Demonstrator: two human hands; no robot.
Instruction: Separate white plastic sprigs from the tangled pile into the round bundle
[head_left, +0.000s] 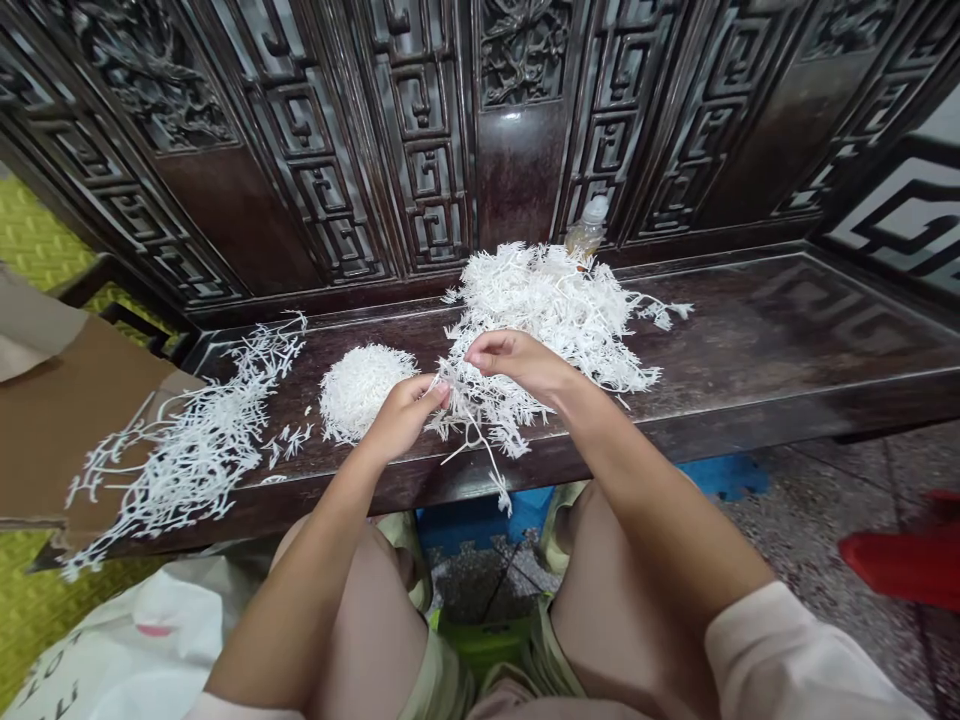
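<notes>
My left hand [407,412] is closed, thumb against fingers, on a white branched plastic strand [472,430] whose thin stems hang over the bench's front edge. Just right of it, my right hand [514,362] is pinched shut at the strand's upper side; whatever lies between its fingertips is too small to make out. Behind and beside the right hand spreads a large heap of white branched strands [555,300] with bushy tips. Left of my left hand sits a round mound of small white pieces [364,390]. Farther left lies a tangle of thin white stems [202,440].
A dark wooden bench [750,340] with a carved back carries the piles. A clear bottle with a white cap [589,225] stands behind the large heap. Cardboard [112,400] and a white bag [165,620] are at the left. Something red [900,550] is at the right.
</notes>
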